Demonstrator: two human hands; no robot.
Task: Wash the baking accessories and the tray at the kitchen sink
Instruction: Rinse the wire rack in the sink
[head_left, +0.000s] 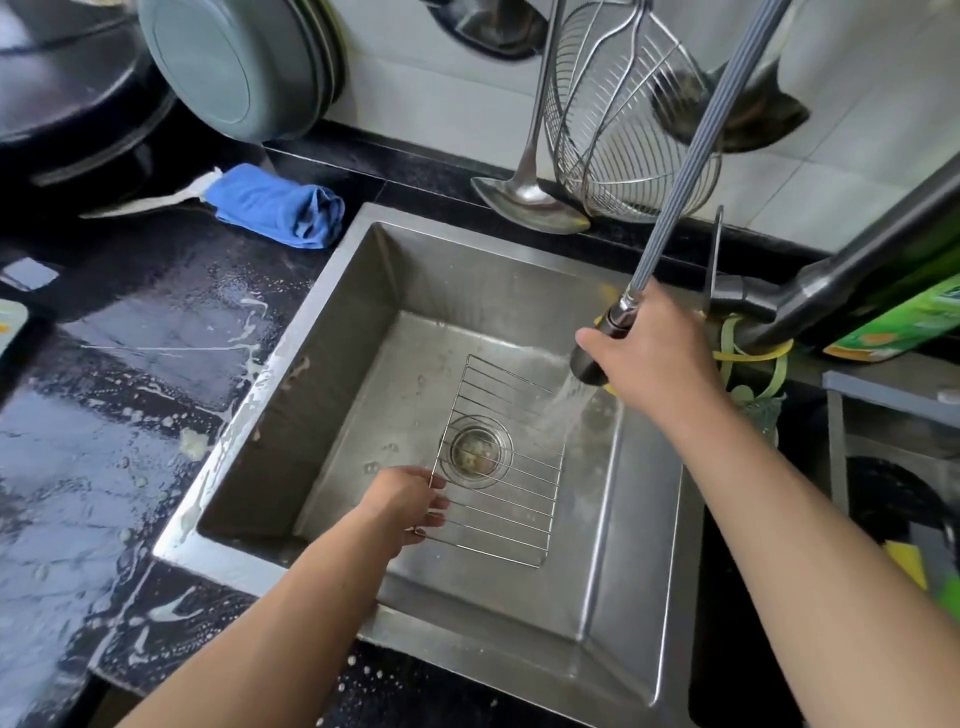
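Wire rack sits tilted in the sink over the drain; left hand pinches its edge, right hand grips the sprayer head. Sweep spray across every wire, flip it; residue probably remains, hard to tell.

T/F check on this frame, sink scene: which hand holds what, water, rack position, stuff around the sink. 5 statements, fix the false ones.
1. The left hand grips the wire rack at its edge. True.
2. The right hand holds a sponge. False: it holds the pull-out sprayer head.
3. Water is running from the sprayer head. True.
4. The wire rack lies on the counter. False: it is inside the sink, over the drain strainer.
5. The blue cloth sits in the sink. False: it lies on the black countertop, behind the sink's left corner.
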